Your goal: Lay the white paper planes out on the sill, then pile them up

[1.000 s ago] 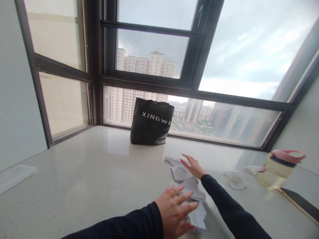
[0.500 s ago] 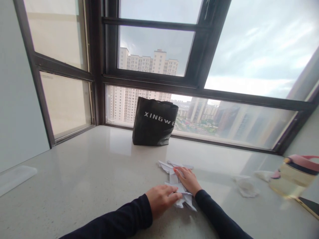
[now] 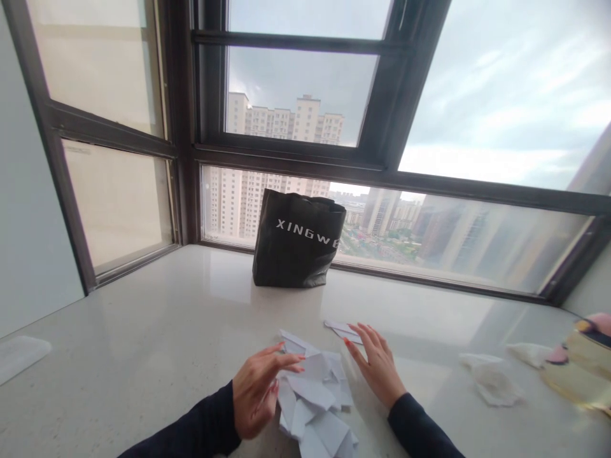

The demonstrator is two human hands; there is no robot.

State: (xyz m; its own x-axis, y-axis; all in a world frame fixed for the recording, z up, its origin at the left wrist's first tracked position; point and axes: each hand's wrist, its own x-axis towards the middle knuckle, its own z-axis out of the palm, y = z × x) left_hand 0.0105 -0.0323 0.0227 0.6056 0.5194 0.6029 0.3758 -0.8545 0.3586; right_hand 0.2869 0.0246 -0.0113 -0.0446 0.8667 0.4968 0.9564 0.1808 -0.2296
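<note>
A heap of folded white paper pieces lies on the pale countertop in front of me. Along the heap's left edge is my left hand, fingers apart and bent over the papers, gripping none of them. To the right of the heap, my right hand is spread out with its fingertips at a separate folded paper strip. Whether those fingertips touch the strip I cannot tell.
A black bag with white lettering stands upright by the window. On the right are crumpled white tissues and a yellowish bottle with a pink lid. A whitish flat item lies at the far left.
My hands have moved apart, the left one leftward and the right one slightly right. More of the paper heap now shows between them, and the view has shifted a little.
</note>
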